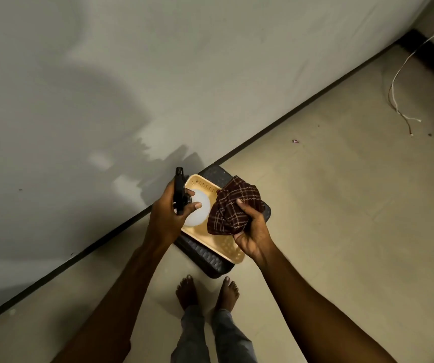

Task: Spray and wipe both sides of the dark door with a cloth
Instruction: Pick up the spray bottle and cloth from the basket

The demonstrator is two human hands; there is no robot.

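Right hand point(252, 231) clutches bunched cloth point(233, 205); left hand point(166, 218) grips spray bottle point(197, 209) just beside it.

The left hand point(167, 217) is covering the trigger and near side of the bottle point(199, 212) over the left end of the basket point(226, 248). The cloth point(233, 206), bunched in the right hand point(253, 233), is hiding the basket's right rim. The basket is covering most of the crate point(205, 258) beneath it. Below the basket, forearms point(121, 297) and legs point(210, 336) are running off the bottom edge. Far right of the basket, a wire point(392, 86) is leaving the top edge, and a speck point(295, 141) is showing too small to identify.
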